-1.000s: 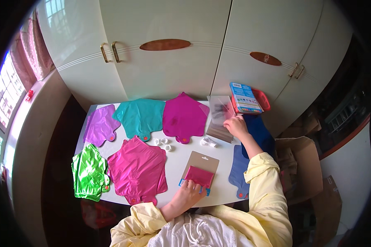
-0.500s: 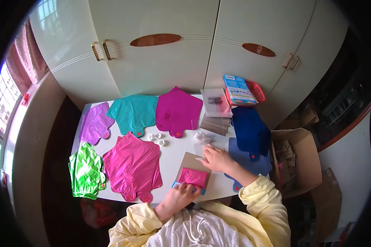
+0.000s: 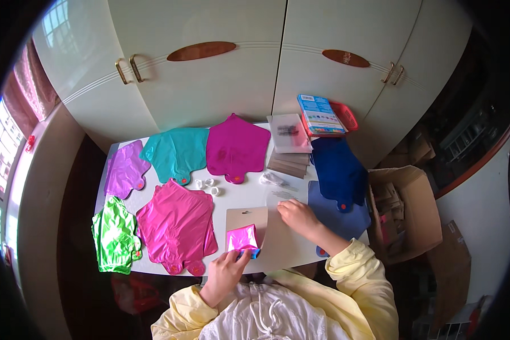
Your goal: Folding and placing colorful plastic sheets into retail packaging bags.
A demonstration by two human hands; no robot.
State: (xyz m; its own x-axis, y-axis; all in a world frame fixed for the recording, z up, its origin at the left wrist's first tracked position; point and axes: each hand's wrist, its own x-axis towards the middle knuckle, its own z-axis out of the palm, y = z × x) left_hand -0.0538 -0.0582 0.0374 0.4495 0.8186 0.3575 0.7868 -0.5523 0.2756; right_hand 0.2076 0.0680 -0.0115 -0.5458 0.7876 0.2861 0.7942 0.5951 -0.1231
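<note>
My left hand [image 3: 226, 273] is at the table's front edge, thumb and fingers closed on the lower end of a grey-brown backing card [image 3: 256, 217] with a hang hole at its top. On that card lies a folded shiny pink foil balloon [image 3: 241, 236], and a blue strip [image 3: 255, 253] shows beside my fingertips. To the right, my right hand [image 3: 298, 217] has its fingers pressed together at the near edge of a transparent plastic bag [image 3: 283, 194] with faint print. Whether the fingertips grip the film or only touch it is hard to see. Just beyond lies a small white bundle [image 3: 273, 179].
Flat foil balloons lie around: pink [image 3: 175, 226], green [image 3: 116, 235], purple [image 3: 126, 169], teal [image 3: 175, 153], magenta [image 3: 238, 147], navy [image 3: 337, 173]. Several white rings [image 3: 209, 183] sit mid-table. Cards [image 3: 289, 163] and a red basket [image 3: 344, 116] stand behind. An open carton [image 3: 422, 215] is at right.
The card with the folded pink balloon has shifted left and turned upright, my left hand moving with it. My right hand has drawn away from the card. The view has shifted slightly.
</note>
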